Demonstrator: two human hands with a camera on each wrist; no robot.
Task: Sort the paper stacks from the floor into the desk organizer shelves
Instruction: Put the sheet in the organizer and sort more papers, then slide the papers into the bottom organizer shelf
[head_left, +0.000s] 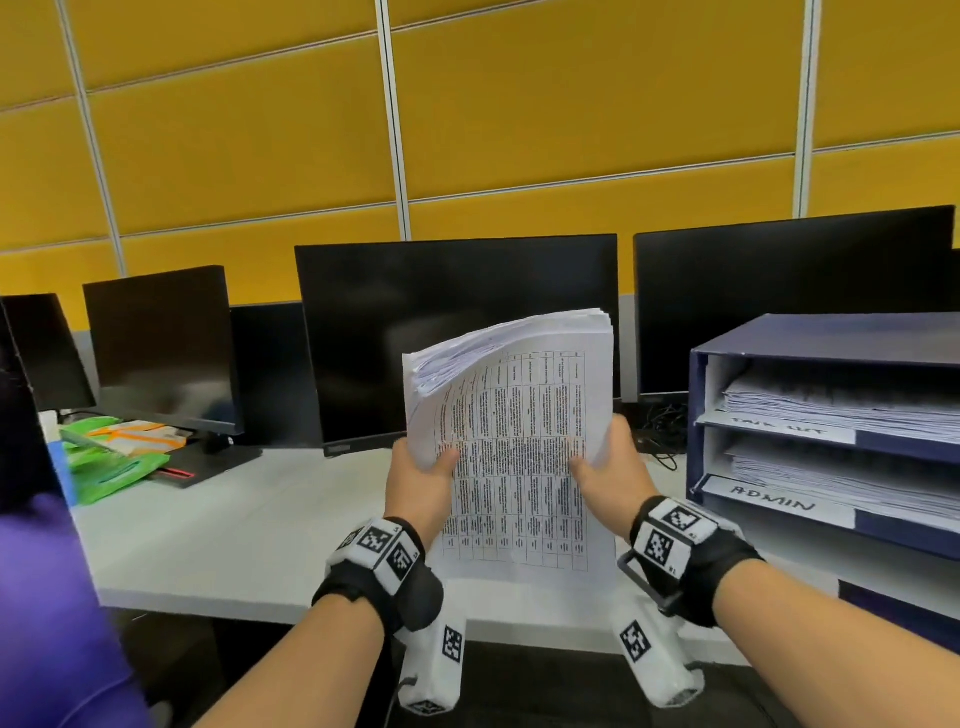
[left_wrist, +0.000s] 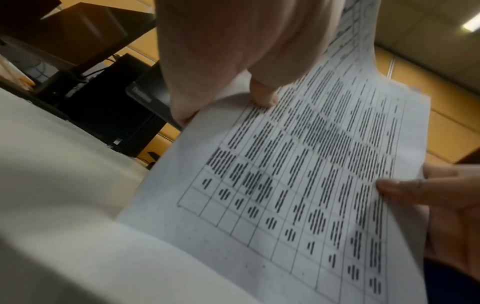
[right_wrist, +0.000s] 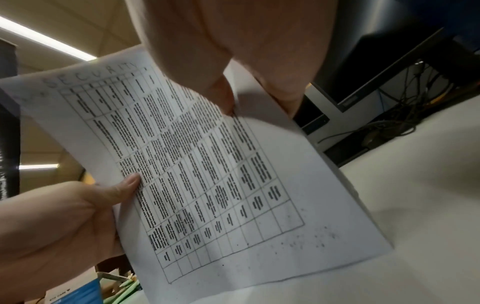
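A thick paper stack (head_left: 511, 447) printed with a table stands on its lower edge on the white desk (head_left: 249, 525). My left hand (head_left: 421, 480) grips its left edge, thumb on the front sheet. At the right edge my right hand (head_left: 605, 467) grips it the same way. The stack's top bends away from me. In the right wrist view the paper stack (right_wrist: 207, 174) carries "SECURITY" handwritten at its top, and the left wrist view has the paper stack (left_wrist: 298, 185) close up. The blue desk organizer (head_left: 831, 343) stands at right, its shelves holding papers, one labelled "ADMIN" (head_left: 774, 503).
Dark monitors (head_left: 457, 338) line the back of the desk under a yellow partition wall. Green and orange packets (head_left: 111, 452) lie at the far left. Cables (head_left: 660, 431) trail between the middle monitor and the organizer. A purple sleeve (head_left: 47, 623) shows at the lower left.
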